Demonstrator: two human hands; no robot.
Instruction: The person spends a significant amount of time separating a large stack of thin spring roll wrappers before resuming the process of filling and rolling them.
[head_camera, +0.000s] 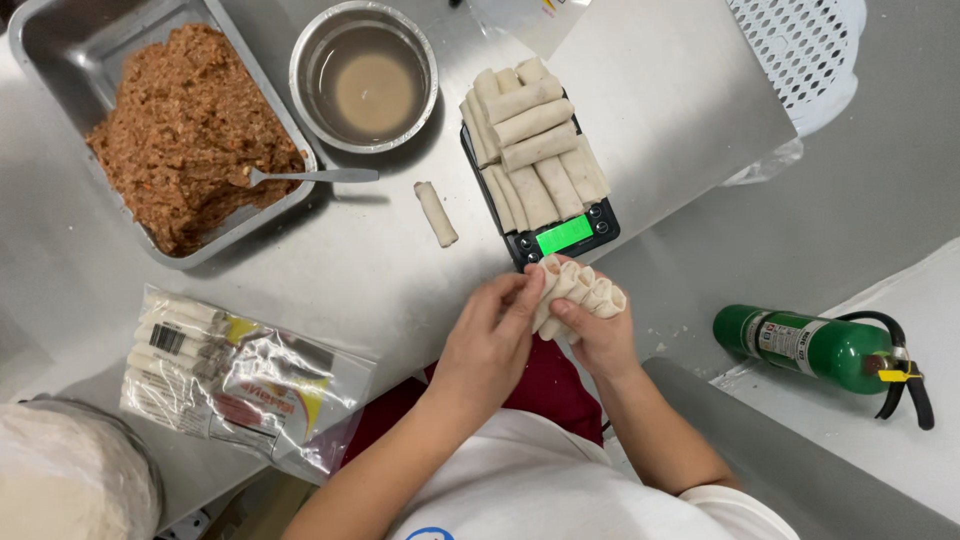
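While roughly eleven pale rolled wrappers (530, 140) are stacked on one black scale (560, 235), four more (585, 292) are gripped by both hands (490, 345) (600, 335); one lone roll (437, 213) is left nearby.

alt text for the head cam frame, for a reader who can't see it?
Seen from above, a person's left hand and right hand together hold a bunch of pale rolled wrappers over a steel table. More rolls are stacked on a digital scale, beside a tray of brown filling and a bowl of cloudy liquid.
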